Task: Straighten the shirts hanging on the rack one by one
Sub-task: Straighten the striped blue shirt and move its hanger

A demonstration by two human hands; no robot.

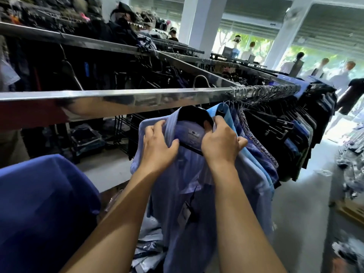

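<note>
1. Gripping the left side of the collar, the left hand [157, 146] curls its fingers over the pale blue striped shirt [177, 184]. The fingertips sink into a fold of the fabric and are partly hidden.
2. The right hand [220, 142] clutches the collar's right side at the shoulder of the black hanger [195, 115]. Its fingertips are tucked inside the collar, out of sight.
3. That shirt hangs below the steel rail [118, 101], first in the row and just beside a brighter blue shirt [211, 110]. Where its hook meets the rail is hard to make out.
4. A collar label [193, 133] carries print too small to read (a dark tag [185, 213] lower down is equally illegible).
5. Further right, the packed shirts [285, 134] darken and blur together, so single garments cannot be told apart.
6. A blue cloth [43, 203] fills the lower left corner, cut off by the frame edge. What it is cannot be told.
</note>
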